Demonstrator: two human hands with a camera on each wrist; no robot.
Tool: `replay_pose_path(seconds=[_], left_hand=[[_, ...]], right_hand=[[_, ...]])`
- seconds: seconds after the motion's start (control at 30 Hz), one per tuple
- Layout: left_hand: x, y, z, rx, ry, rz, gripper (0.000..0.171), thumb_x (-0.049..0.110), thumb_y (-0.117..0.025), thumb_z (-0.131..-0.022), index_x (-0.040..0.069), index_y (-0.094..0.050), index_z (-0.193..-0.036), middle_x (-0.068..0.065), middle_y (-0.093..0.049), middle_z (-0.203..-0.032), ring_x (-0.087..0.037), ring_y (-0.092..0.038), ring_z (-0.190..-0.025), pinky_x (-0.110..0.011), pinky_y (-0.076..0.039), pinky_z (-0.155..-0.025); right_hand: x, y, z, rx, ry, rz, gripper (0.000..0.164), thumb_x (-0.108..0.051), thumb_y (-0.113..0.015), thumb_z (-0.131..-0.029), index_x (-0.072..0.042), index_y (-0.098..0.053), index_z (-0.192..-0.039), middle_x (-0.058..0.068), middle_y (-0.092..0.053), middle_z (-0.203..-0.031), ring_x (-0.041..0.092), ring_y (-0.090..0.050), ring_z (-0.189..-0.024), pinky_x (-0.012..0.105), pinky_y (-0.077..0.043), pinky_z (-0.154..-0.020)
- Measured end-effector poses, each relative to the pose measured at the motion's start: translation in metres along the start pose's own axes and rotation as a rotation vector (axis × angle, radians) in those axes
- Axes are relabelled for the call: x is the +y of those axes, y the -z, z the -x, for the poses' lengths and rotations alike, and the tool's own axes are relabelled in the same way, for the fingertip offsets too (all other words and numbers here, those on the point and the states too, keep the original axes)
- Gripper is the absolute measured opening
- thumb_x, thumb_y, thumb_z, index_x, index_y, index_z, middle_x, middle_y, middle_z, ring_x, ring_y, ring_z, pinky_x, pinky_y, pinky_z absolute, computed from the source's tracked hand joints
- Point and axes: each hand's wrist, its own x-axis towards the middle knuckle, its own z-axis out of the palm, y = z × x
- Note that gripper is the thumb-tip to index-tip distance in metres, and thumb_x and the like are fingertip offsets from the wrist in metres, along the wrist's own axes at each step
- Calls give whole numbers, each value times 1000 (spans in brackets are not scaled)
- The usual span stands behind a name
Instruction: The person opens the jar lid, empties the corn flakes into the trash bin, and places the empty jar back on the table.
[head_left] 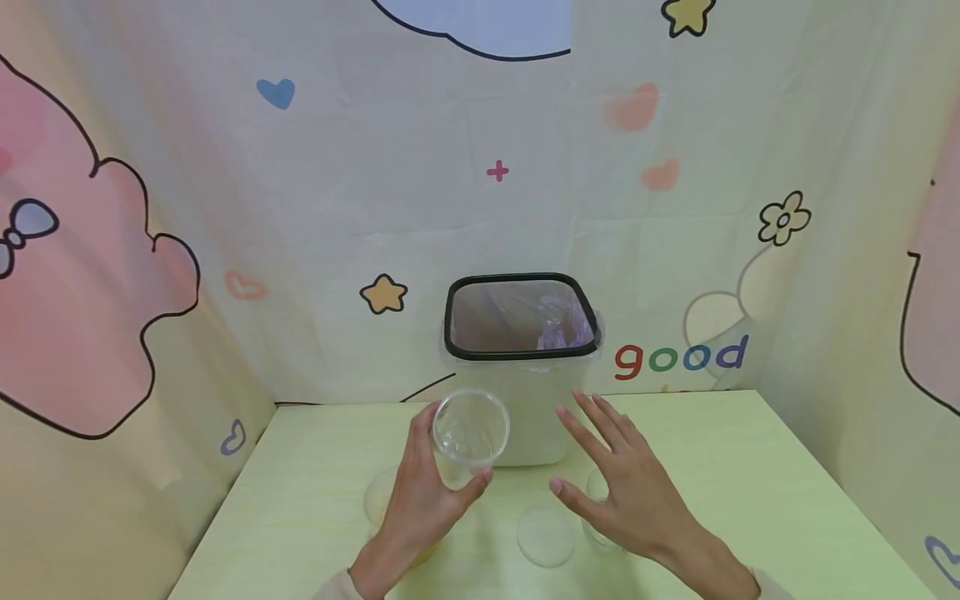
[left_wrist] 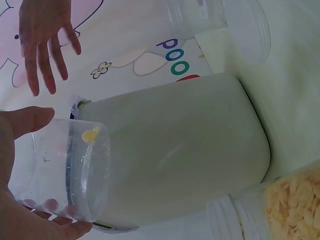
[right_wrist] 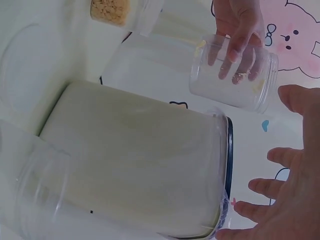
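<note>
My left hand (head_left: 423,492) grips a clear plastic jar (head_left: 471,427) in front of the bin, thumb on one side and fingers round the other. In the left wrist view, a yellow flake (left_wrist: 90,134) and small crumbs cling inside the otherwise see-through jar. My right hand (head_left: 626,479) hovers to the right, fingers spread and nothing in them. Beneath it, partly hidden, stands a second clear jar (right_wrist: 42,192). A round clear lid (head_left: 546,537) lies flat on the table between the hands. Beside my left hand is a jar of pale yellow flakes (left_wrist: 295,205), mostly hidden in the head view.
A pale bin (head_left: 536,417) with a black rim and a purplish liner stands at the back middle of the table (head_left: 697,442). Behind it hangs a printed cloth (head_left: 360,167), with more cloth along both sides.
</note>
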Motion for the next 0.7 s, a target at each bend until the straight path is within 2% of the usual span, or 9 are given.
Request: replay_pose_path(seconds=[0.2,0.4,0.7], left_hand=[[-3,-6,3,-3,-2,35,100,24,-90,-66,13,-30,-145,-8,-49,-138,-26,-55,-124,-47,-51,-97],[-5,-13,11,-14,7,12,102,26,-91,-64,11,-30,-145,-7,-47,-137,-27,-56,-123,-46,-52,-97],[-4,-23,23,-62,92,-9,103,30,-89,-66,11,-28,-147,-6,-49,-139,-26,-58,-121,-45,-54,-93]], right_hand=[[2,-8,7,-6,-22,10,80,-48,-71,-83,-31,-36,-152,-3,-31,-161,26,-30,-147,52,-31,-113],[3,-13,13,-26,-40,-8,80,-48,-71,-83,-30,-36,-152,-4,-28,-162,30,-31,-146,60,-32,-110],[4,-17,20,-33,-55,-9,79,-49,-71,-83,-28,-38,-151,-5,-27,-162,25,-28,-148,56,-29,-114]])
